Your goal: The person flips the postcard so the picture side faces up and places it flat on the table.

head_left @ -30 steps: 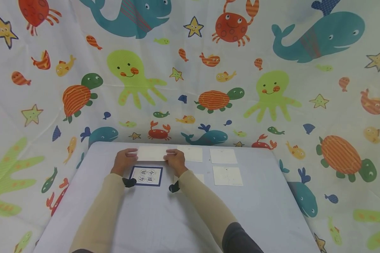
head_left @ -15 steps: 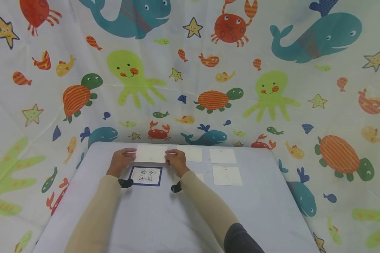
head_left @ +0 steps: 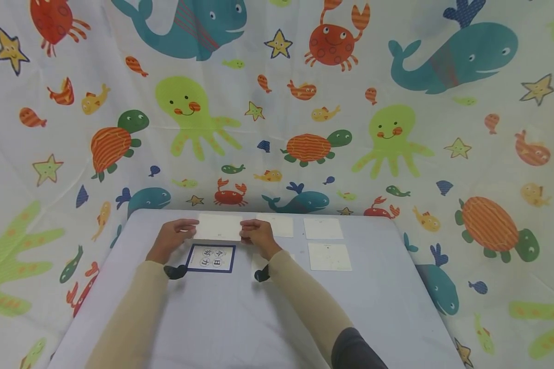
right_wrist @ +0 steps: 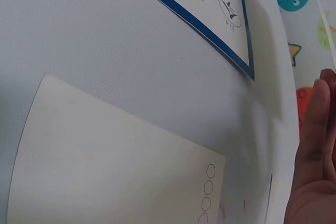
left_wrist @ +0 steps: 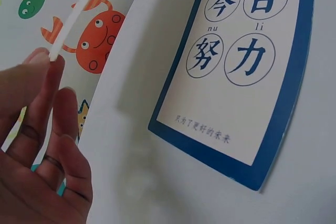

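A blank-looking cream card is held by both hands, clear of the table, at the back left. My left hand pinches its left edge between thumb and fingers; in the left wrist view the card shows edge-on. My right hand grips the right edge. Just in front lies a blue-bordered card with several large circled characters, face up. Under the right wrist lies another card, mostly hidden in the head view, with small circles along one short edge.
More pale cards lie to the right: one beside the right hand, a back card and a front card. A curtain with sea animals hangs right behind the far edge of the white table.
The left wrist and forearm have shifted left, and the right wrist slightly right. Both hands keep hold of the card, whose tilt has changed slightly. The cards on the table stay put.
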Available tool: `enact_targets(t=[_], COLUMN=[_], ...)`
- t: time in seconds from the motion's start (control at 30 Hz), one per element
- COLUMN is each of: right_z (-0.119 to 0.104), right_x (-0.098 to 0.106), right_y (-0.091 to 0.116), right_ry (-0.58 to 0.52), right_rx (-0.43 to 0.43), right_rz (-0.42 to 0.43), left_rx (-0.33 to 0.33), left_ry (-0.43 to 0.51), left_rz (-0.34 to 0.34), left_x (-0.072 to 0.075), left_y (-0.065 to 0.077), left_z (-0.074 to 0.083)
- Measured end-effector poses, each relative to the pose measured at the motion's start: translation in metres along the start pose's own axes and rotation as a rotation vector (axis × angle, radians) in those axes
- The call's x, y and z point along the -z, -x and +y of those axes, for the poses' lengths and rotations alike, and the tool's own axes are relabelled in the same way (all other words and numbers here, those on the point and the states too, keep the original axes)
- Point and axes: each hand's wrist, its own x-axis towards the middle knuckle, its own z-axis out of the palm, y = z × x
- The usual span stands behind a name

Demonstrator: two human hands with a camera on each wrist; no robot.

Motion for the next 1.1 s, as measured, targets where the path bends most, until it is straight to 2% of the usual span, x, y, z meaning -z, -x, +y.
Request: enact_targets(t=[0.23,0.5,0.73,1.1], right_z=[-0.001,-0.003,-0.002,-0.001], right_x=[0.004,0.003,0.001,0.002], right_y=[0.001,0.002,0.004,0.001], right_ry=[0.007,0.014,0.046,-0.046], right_rx=[0.004,0.022,0.031,0.042], right_rz=[-0.030,-0.017,-0.002,-0.002], left_rx=[-0.022,-0.016,0.029,0.010], left_ry=[0.005,0.011,0.023,0.112], left_rz=[0.002,0.053,0.103,0.150], left_x=[0.005,0.003,0.001,-0.005], left_y=[0.003,0.001,-0.001,0.000], left_z=[0.000,0.005,0.012,0.013])
